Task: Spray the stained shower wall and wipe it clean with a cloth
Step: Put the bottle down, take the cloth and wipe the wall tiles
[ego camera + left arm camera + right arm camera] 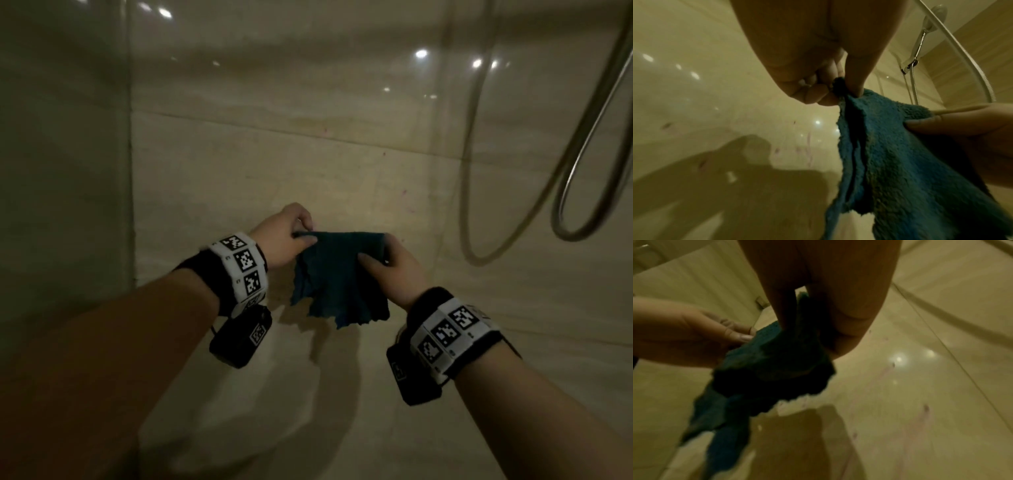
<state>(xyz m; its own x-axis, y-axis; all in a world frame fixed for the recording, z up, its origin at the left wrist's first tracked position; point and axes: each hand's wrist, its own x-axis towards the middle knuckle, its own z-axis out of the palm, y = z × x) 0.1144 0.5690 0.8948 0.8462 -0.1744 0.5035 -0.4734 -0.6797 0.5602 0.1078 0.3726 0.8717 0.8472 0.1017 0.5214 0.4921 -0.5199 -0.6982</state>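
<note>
A dark teal fluffy cloth [337, 277] hangs between both hands in front of the beige tiled shower wall [308, 164]. My left hand [287, 236] pinches its upper left corner; the left wrist view shows thumb and fingers clamped on that corner [840, 86] with the cloth [900, 162] draping down. My right hand [387, 263] grips the upper right edge, thumb on the front face; in the right wrist view the cloth [772, 369] bunches under its fingers. Faint pinkish smears mark the wall [407, 202], also seen as stains [807, 146] and stains [920, 418].
A metal shower hose [582, 192] loops down at the right of the wall. The shower head and its bracket [920, 40] hang up on the right. A side wall panel [61, 171] meets the tiled wall at a corner on the left.
</note>
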